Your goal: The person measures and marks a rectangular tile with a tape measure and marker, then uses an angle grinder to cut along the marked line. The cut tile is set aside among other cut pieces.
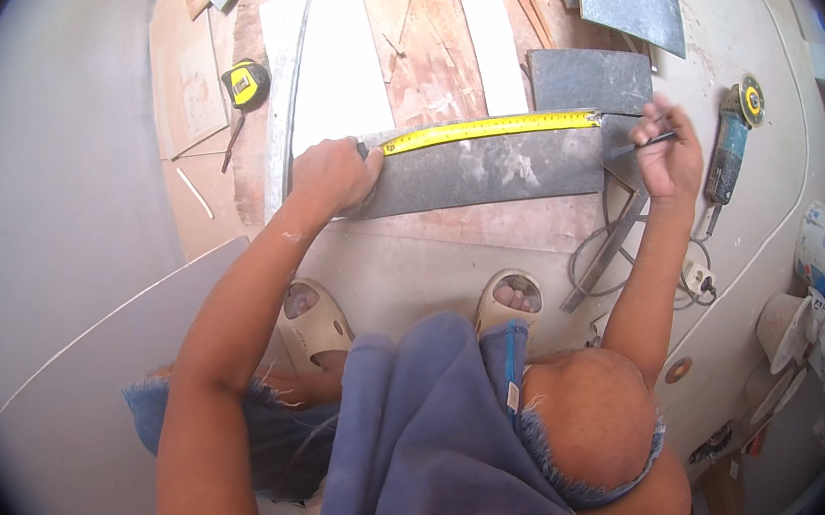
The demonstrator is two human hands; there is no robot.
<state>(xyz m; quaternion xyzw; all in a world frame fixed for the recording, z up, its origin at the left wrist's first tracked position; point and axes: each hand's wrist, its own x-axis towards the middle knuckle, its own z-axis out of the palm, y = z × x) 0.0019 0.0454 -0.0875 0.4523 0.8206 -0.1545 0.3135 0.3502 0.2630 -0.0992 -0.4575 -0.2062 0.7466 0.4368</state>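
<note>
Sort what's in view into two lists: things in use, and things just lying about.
In use:
- yellow measuring tape, running from the left hand
- dark grey tile under it
- dark pen or pencil, in the right hand

Apparently just lying about:
- angle grinder
- second tape measure

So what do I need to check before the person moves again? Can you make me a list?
1. Yellow tape laid along the dark grey slab: ok.
2. Left hand at the tape's left end: ok.
3. Slim dark stick in the right hand: ok.
4. Stick's tip touching the slab: cannot tell.
5. Grinder lying apart from both hands: ok.
6. Grinder unplugged: cannot tell.
</note>
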